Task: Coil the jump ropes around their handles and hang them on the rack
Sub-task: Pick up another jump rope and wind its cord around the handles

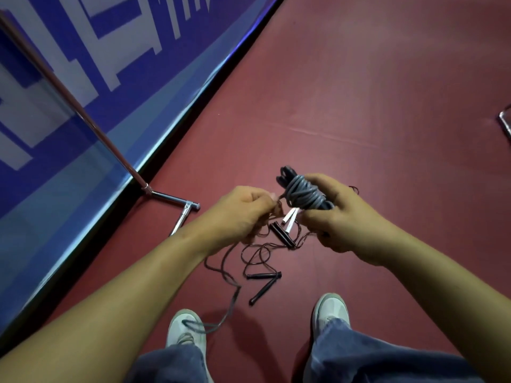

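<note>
Well, the gray jump rope (304,193) is up in the air, a bit below the middle of the view, wound in a fat bundle around its dark handles (286,174). The handle ends stick out toward 11 o'clock. The right hand (345,217) wraps around the bundle from the 4 o'clock side, thumb under and fingers over. At 9 o'clock from it, the left hand (240,214) has its fingers curled, pinching a thin bit of cord that runs to the bundle.

On the red floor (359,92) under the hands lie more ropes, all loose. A pair of white handles (290,217) shows just below the bundle. Black handles (282,236) lie next to them, and two more black ones (262,276) lie toward 6 o'clock, with thin dark cord (257,252) curling between. A gray cord (229,308) trails down onto the left shoe (185,327).

The shiny metal rack (83,111) leans away at 10 o'clock, its foot beside a blue wall (110,64).
</note>
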The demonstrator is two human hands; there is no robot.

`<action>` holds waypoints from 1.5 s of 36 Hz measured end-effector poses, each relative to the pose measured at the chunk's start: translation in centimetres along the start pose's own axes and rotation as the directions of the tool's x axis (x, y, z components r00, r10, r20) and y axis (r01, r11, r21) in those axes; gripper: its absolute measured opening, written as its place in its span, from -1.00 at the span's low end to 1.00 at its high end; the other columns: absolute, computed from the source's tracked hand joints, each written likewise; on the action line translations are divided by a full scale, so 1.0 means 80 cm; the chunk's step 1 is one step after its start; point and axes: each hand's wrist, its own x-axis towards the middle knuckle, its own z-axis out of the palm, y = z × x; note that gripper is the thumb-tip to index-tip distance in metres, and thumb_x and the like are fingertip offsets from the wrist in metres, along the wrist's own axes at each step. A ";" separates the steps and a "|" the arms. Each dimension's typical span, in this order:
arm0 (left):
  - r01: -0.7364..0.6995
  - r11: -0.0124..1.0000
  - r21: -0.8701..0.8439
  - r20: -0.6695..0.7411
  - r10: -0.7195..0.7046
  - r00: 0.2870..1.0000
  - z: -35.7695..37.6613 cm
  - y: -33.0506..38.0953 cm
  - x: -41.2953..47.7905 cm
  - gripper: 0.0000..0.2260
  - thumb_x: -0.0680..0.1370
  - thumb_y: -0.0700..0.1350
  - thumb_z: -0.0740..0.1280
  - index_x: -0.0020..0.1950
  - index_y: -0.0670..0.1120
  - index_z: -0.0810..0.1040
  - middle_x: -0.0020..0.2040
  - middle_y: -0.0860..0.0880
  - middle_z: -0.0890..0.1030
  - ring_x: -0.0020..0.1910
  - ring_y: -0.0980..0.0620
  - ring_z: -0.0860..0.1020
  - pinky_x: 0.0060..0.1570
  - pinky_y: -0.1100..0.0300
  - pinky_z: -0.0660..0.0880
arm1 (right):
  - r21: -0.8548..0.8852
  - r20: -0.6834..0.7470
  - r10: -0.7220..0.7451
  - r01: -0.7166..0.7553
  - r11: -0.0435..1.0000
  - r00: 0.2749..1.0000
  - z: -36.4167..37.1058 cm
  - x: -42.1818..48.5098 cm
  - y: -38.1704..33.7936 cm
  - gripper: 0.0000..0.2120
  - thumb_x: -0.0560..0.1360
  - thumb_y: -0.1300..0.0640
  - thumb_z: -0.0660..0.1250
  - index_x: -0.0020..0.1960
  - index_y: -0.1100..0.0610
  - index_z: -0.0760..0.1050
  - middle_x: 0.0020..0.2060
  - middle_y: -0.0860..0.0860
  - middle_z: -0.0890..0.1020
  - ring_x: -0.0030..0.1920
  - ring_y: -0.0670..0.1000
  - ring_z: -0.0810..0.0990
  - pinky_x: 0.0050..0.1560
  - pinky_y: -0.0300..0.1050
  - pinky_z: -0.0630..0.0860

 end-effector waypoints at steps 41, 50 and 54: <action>-0.124 0.935 0.333 -0.110 0.170 0.979 0.002 0.012 -0.028 -0.49 0.53 0.38 0.27 -0.34 -0.01 0.43 -0.49 0.06 0.35 -0.50 0.07 0.30 -0.39 0.08 0.26 | 0.018 0.204 0.138 -0.145 0.989 0.969 0.004 -0.007 -0.004 -0.49 0.32 0.20 0.59 0.18 0.34 0.53 -0.08 0.35 0.65 -0.13 0.19 0.68 0.04 0.26 0.63; -0.263 0.922 0.284 -0.042 0.286 0.957 0.006 0.028 -0.032 -0.73 0.60 0.17 0.24 -0.19 0.09 0.58 -0.51 0.24 0.49 -0.50 0.29 0.44 -0.39 0.39 0.32 | 0.516 0.609 0.028 -0.423 0.744 0.792 0.006 -0.013 0.003 -0.67 0.44 0.13 0.50 0.18 0.12 0.59 0.04 0.29 0.64 -0.32 0.14 0.68 -0.42 -0.09 0.62; -0.198 0.907 0.373 -0.065 0.238 0.969 0.007 0.028 -0.030 -0.78 0.63 0.09 0.28 0.01 0.02 0.66 -0.50 0.23 0.51 -0.49 0.26 0.46 -0.40 0.34 0.36 | 0.361 0.400 0.102 -0.259 0.896 0.911 0.006 -0.008 0.000 -0.89 0.59 0.16 0.39 0.00 0.07 0.44 -0.32 0.16 0.52 -0.53 -0.05 0.30 -0.48 -0.23 0.18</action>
